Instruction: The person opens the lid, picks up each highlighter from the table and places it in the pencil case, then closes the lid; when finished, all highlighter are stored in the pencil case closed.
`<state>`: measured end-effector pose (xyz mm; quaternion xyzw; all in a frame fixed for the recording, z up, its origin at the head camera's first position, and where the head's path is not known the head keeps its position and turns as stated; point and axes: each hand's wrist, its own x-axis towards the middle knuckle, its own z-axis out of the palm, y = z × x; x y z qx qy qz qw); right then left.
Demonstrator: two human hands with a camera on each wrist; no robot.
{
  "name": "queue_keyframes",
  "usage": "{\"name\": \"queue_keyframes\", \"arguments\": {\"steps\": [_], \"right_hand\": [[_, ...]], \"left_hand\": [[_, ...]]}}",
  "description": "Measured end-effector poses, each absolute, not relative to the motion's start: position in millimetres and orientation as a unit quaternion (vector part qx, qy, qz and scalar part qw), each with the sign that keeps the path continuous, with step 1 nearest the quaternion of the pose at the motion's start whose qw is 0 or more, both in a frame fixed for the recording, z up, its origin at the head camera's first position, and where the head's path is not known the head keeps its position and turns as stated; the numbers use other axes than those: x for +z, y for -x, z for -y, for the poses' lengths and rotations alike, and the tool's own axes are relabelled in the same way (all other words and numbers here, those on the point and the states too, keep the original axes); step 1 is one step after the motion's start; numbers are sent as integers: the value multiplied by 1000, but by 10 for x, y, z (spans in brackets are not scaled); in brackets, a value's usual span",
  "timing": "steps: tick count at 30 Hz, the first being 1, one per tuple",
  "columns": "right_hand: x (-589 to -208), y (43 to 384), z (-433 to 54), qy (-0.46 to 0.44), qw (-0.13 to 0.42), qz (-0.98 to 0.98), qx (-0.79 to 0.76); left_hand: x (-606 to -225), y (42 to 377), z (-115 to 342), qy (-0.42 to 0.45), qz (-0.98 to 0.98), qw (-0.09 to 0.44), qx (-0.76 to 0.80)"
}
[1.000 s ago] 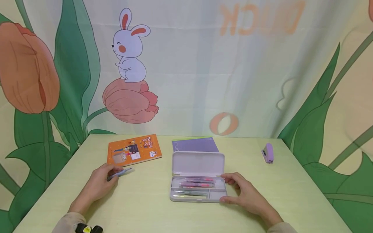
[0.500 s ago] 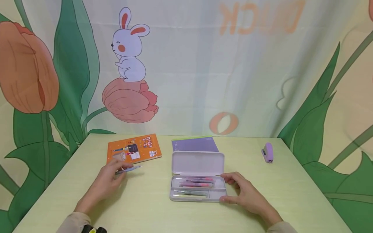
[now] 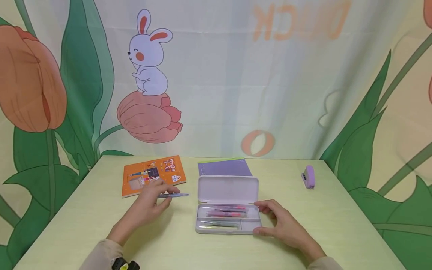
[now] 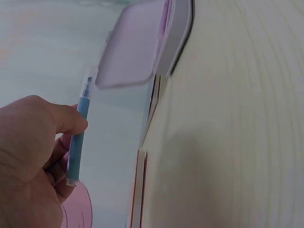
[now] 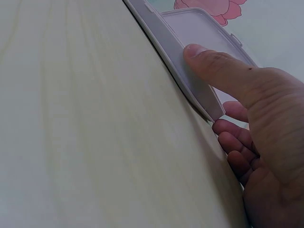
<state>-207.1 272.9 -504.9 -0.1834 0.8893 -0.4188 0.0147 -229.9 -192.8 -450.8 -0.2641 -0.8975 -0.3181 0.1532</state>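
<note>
A slim blue pen (image 4: 78,137) with a clear cap is pinched between the thumb and fingers of my left hand (image 3: 148,204). In the head view the pen is above the table, left of the pencil case (image 3: 228,189), its tip pointing right. The pale lilac case lies with its lid raised. Several pinkish pens (image 3: 227,214) fill its back compartment; grey-green and yellow ones (image 3: 219,224) lie in front. My right hand (image 3: 285,228) holds the case's right end, thumb at the front corner and fingers by the hinge side. In the right wrist view the thumb presses the case's wall.
An orange book (image 3: 155,174) lies at the back left, partly behind my left hand. Behind the lid is a purple notebook (image 3: 226,167). A purple stapler (image 3: 308,177) stands at the back right. A printed curtain (image 3: 216,82) hangs along the table's far edge.
My left hand has carried the pen rightward from beside the orange book toward the pencil case. My right hand has stayed at the case's right end.
</note>
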Motion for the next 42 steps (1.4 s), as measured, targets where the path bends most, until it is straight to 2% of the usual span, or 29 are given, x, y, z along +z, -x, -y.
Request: {"name": "queue_keyframes", "arguments": {"steps": [9, 23, 33, 39, 42], "right_hand": [[-5034, 2070, -2730, 172, 27, -891, -419], [-5021, 2059, -2725, 173, 24, -894, -412], [-5018, 2070, -2733, 176, 22, -897, -406], [-5027, 2068, -2733, 181, 17, -895, -407], [-5033, 2066, -2732, 181, 17, -894, -410]], "left_hand": [[-4490, 2285, 1459, 347, 860, 138, -349], [-4609, 2196, 834, 410, 843, 64, -343], [-4703, 2157, 687, 393, 864, 38, -311], [-4690, 2155, 725, 364, 874, 70, -315], [-4688, 2163, 775, 322, 881, 91, -334]]}}
